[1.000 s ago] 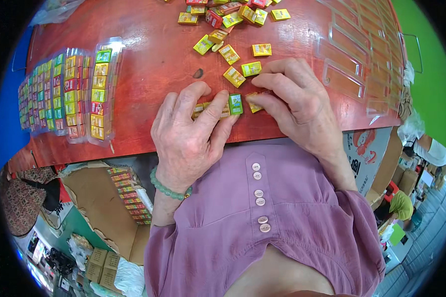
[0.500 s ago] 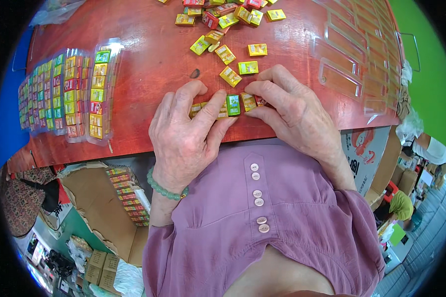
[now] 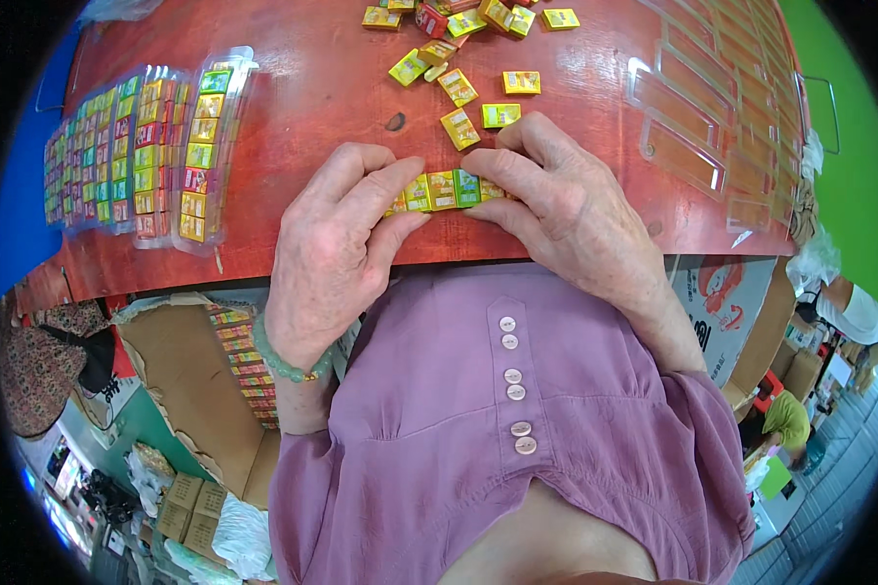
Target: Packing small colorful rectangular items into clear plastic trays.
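Observation:
Between my hands, near the front edge of the red table (image 3: 263, 253), lies a row of small boxes (image 3: 442, 190), yellow and orange with one green box (image 3: 466, 187) toward the right. My left hand (image 3: 346, 239) pinches the row's left end between thumb and fingers. At the other end, my right hand (image 3: 556, 190) grips the boxes and covers the last of them. The boxes stand tight side by side. Just beyond my fingers are loose yellow boxes (image 3: 459, 129), lying at different angles.
Clear plastic trays filled with coloured boxes (image 3: 201, 156) stand in rows at the left. Empty clear trays (image 3: 688, 151) lie at the right. A loose heap of boxes (image 3: 498, 15) is at the far side. Below the table's left edge sits an open carton (image 3: 195, 390) holding packed trays.
My left hand has shifted left to the row's end, uncovering more yellow boxes. My right hand has closed in beside the green box, and the gap there is gone.

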### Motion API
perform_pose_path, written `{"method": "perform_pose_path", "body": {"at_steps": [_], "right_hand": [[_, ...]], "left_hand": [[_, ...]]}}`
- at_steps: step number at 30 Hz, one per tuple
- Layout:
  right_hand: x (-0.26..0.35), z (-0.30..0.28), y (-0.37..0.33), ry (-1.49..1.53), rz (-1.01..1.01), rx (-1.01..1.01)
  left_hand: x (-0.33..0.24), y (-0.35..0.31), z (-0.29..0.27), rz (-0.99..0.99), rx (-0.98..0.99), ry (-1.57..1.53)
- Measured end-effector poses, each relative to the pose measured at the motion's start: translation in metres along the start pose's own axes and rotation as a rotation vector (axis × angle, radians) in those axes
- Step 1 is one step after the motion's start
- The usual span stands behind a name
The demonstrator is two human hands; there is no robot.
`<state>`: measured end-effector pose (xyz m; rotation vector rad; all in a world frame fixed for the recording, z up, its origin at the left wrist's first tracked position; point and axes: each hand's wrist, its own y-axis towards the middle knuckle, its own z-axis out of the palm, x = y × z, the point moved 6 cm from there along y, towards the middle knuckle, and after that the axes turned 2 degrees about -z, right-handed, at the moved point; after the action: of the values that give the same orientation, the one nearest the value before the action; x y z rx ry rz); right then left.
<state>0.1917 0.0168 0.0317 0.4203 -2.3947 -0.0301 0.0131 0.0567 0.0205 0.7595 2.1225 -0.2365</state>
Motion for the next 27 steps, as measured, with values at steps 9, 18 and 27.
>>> {"method": "perform_pose_path", "body": {"at_steps": [9,18,27], "right_hand": [[0.002,0.004,-0.004,-0.065,-0.052,-0.024],[0.007,-0.001,-0.001,-0.027,-0.068,0.025],[-0.005,-0.006,0.029,-0.127,-0.006,0.067]], "left_hand": [[-0.013,0.003,-0.001,0.063,-0.067,0.061],[-0.009,-0.002,0.0,0.054,-0.072,0.087],[-0.006,0.002,-0.001,0.004,-0.014,0.022]]}}
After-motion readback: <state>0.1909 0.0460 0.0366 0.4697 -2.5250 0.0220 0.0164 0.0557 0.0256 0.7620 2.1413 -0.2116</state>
